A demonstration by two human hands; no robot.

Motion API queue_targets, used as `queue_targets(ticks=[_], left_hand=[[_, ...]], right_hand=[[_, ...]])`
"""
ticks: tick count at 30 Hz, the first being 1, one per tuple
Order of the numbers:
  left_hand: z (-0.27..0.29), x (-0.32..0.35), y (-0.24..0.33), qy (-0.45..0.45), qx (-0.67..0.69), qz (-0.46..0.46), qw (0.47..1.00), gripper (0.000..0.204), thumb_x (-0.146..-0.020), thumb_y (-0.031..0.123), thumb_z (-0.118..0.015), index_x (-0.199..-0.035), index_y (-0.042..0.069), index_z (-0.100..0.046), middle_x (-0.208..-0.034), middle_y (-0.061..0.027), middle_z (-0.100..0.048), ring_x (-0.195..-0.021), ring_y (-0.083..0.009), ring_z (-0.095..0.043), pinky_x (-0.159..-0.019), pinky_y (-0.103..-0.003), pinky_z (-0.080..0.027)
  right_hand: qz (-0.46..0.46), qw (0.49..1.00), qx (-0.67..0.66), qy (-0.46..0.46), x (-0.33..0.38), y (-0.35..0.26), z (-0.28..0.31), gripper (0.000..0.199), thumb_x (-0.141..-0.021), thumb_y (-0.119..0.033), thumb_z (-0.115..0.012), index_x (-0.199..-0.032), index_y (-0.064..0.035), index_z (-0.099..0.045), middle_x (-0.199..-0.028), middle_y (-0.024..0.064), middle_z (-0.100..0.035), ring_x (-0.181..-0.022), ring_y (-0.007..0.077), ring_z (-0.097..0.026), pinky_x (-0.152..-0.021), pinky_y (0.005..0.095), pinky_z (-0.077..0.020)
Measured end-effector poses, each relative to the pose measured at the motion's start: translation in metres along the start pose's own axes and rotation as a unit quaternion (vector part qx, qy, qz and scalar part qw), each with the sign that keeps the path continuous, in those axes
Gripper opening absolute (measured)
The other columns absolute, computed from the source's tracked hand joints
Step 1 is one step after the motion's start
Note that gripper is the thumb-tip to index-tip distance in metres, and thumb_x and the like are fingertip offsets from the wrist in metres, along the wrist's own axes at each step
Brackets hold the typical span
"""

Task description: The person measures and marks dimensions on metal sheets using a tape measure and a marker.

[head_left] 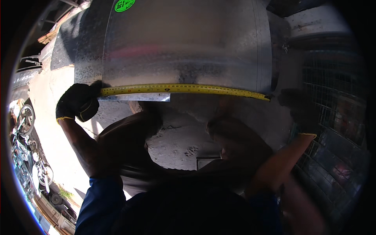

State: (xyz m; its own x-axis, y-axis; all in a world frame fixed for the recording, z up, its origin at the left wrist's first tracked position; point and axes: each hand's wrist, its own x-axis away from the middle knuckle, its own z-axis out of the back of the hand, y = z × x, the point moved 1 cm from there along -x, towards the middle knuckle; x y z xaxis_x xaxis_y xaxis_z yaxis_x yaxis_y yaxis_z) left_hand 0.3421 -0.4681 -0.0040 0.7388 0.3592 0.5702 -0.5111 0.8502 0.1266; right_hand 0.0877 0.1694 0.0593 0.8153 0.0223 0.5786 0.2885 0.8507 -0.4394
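Note:
A yellow tape measure (168,89) stretches across the near edge of a grey sheet of metal (184,43). My left hand (80,102), in a dark glove with a yellow cuff edge, is closed at the tape's left end, and its fingers cover the case. The tape's dark end tip (269,97) lies by the sheet's near right corner. To the right of that tip, apart from it, my gloved right hand (299,109) is dark and blurred, so its fingers cannot be made out. A thin line runs along each side of the sheet, and a round green sticker (124,4) is at its far left.
Below the sheet's near edge, my bent legs (243,137) straddle the grey floor (176,145). A wire grid rack (329,94) stands on the right in shade. On the sunlit left are a motorcycle (29,156) and another dark flat sheet (64,43).

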Motion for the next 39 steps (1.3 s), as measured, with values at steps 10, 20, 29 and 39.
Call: queue_targets(ticks=[10,20,29,39], left_hand=[[0.011,0.006,0.028,-0.063,0.302,0.077,0.948,0.037,-0.099,0.033,-0.069,-0.077,0.004,-0.074,-0.062,-0.0052,-0.064,-0.057,-0.0121,-0.060,-0.058,-0.033,-0.048],[0.015,0.015,0.037,-0.059,0.400,0.103,0.909,0.024,-0.096,0.021,-0.071,-0.081,0.002,-0.071,-0.067,-0.0037,-0.065,-0.058,-0.0124,-0.059,-0.058,-0.030,-0.049],[0.015,0.014,0.037,-0.053,0.362,0.121,0.923,0.026,-0.095,0.022,-0.073,-0.081,0.000,-0.071,-0.065,-0.0041,-0.064,-0.055,-0.0134,-0.059,-0.056,-0.029,-0.050],[0.017,0.021,0.028,0.023,0.156,0.116,0.981,0.034,-0.088,0.036,-0.078,-0.097,0.003,-0.078,-0.084,-0.0085,-0.073,-0.080,-0.0176,-0.066,-0.073,-0.036,-0.053]], right_hand=[[-0.038,0.996,0.043,-0.065,-0.002,-0.035,-0.020,0.029,-0.085,-0.031,-0.075,-0.104,-0.0084,-0.077,-0.078,-0.0011,-0.068,-0.059,0.0074,-0.050,-0.053,0.0266,-0.0417],[-0.036,0.993,0.097,-0.049,-0.003,-0.040,-0.028,0.029,-0.081,-0.027,-0.074,-0.104,-0.0090,-0.077,-0.079,0.0023,-0.070,-0.061,0.0103,-0.055,-0.056,0.0297,-0.0467],[-0.016,0.992,0.117,-0.043,-0.006,-0.037,-0.029,0.029,-0.081,-0.027,-0.073,-0.102,-0.0071,-0.076,-0.078,0.0035,-0.069,-0.060,0.0112,-0.055,-0.054,0.0304,-0.0459],[0.049,0.995,0.054,-0.074,-0.021,-0.019,-0.028,0.016,-0.085,-0.025,-0.069,-0.089,-0.0091,-0.069,-0.078,-0.0014,-0.064,-0.058,0.0078,-0.047,-0.052,0.0278,-0.0354]])
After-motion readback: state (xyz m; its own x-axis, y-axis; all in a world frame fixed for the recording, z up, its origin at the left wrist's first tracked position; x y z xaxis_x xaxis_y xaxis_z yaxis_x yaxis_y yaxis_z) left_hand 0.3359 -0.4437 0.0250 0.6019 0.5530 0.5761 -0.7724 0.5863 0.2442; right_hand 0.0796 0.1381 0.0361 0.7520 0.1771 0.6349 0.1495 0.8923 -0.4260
